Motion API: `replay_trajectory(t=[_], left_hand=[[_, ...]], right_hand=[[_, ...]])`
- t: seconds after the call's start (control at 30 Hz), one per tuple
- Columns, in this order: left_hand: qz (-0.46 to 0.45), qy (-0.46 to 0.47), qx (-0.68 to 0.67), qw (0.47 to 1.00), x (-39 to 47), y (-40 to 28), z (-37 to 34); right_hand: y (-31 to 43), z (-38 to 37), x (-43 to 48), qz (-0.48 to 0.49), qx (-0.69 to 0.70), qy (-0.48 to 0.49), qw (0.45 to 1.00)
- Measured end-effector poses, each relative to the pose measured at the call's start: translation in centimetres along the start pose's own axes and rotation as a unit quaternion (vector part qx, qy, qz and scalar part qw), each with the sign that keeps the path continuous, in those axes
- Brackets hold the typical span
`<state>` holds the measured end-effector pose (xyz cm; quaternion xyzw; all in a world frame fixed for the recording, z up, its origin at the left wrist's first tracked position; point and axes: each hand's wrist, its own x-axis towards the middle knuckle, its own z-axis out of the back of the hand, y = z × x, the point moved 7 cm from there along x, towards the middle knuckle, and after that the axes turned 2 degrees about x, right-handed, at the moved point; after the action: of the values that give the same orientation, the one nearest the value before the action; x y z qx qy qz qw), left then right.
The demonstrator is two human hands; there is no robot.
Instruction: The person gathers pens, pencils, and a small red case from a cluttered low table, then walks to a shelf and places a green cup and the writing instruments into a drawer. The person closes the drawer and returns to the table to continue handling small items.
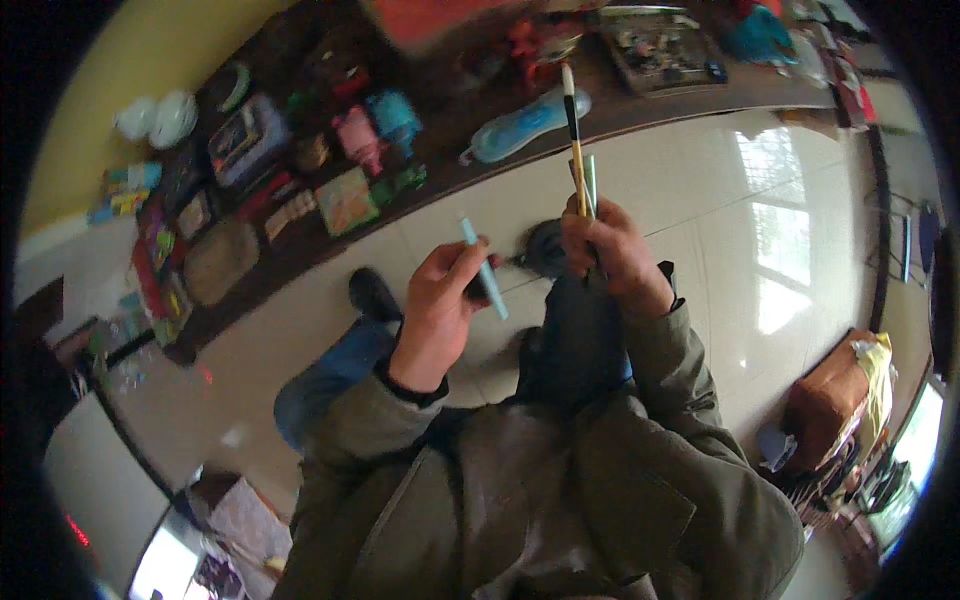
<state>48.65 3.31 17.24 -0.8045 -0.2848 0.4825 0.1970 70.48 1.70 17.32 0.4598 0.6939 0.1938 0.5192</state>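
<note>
In my left hand (441, 307) is a slim pale blue stick (484, 268), perhaps a pen, held under the thumb. Something dark shows below that thumb, too blurred to name. My right hand (616, 247) grips a paintbrush (574, 142) with its white bristles pointing up and away from me. A pale green stick (590, 176) and another thin dark piece stand beside the brush in the same fist. Both hands are in the air above the tiled floor, apart from each other. Beyond the right hand, a flat light blue elongated item (517, 131) lies at the edge of a dark wooden table (442, 184).
The table carries a pink bottle-like item (358, 137), a blue one (394, 120), a small patterned square (347, 201) and a tray of small pieces (660, 49). A brown box (829, 397) with yellow cloth sits at right. Glossy tiles (675, 217) cover the floor.
</note>
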Motion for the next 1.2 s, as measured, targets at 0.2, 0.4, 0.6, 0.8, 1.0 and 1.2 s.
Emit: replay_trajectory(t=[0.2, 0.4, 0.6, 0.8, 1.0, 1.2], left_hand=[[-0.004, 0.001, 0.028, 1.0, 0.3, 1.3, -0.4], [-0.024, -0.021, 0.063, 0.998, 0.6, 1.4, -0.5], [-0.016, 0.0, 0.137, 0.99, 0.6, 0.9, -1.0], [-0.038, 0.016, 0.132, 0.99, 0.7, 0.2, -1.8], [-0.048, 0.043, 0.154, 0.986, 1.3, 0.9, -3.0], [-0.136, 0.052, 0.195, 0.97, 2.0, -0.1, -3.5]], right_hand=[[-4.1, -6.3, -0.1, -0.05, -0.021, 0.067, 0.996], [-4.8, -6.1, 0.4, -0.063, -0.06, 0.125, 0.988], [-4.5, -5.2, 0.8, -0.026, -0.01, 0.116, 0.993], [-0.9, -0.1, 1.8, 0.042, 0.187, -0.017, 0.981], [-1.7, 1.0, 2.6, 0.041, 0.283, -0.068, 0.956], [-4.1, 1.2, 3.2, 0.053, 0.28, -0.027, 0.958]])
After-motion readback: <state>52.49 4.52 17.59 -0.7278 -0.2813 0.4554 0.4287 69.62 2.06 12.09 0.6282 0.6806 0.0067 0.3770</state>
